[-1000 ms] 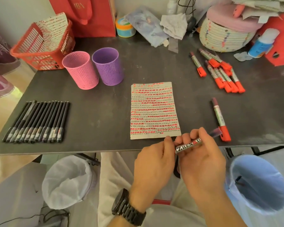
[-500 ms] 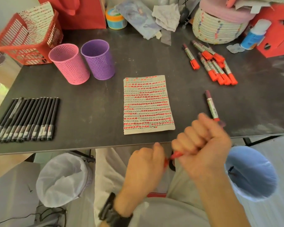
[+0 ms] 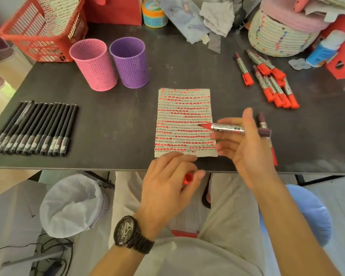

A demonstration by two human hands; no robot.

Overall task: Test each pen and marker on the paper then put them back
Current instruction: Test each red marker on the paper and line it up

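A white-lined bin (image 3: 72, 206) sits below the dark table (image 3: 118, 120). At its near edge the left hand (image 3: 167, 182) pinches a red cap (image 3: 188, 178). The right hand (image 3: 245, 144) grips the uncapped marker (image 3: 225, 127) over the scribbled paper (image 3: 179, 108). Farther back lie black pens (image 3: 34, 129), perforated cups (image 3: 94, 64) and red markers (image 3: 271, 82).

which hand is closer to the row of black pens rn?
Left. The left hand, holding the red cap, is at the table near edge, right of the black pens. The right hand, holding the marker, is farther right, over the paper edge.
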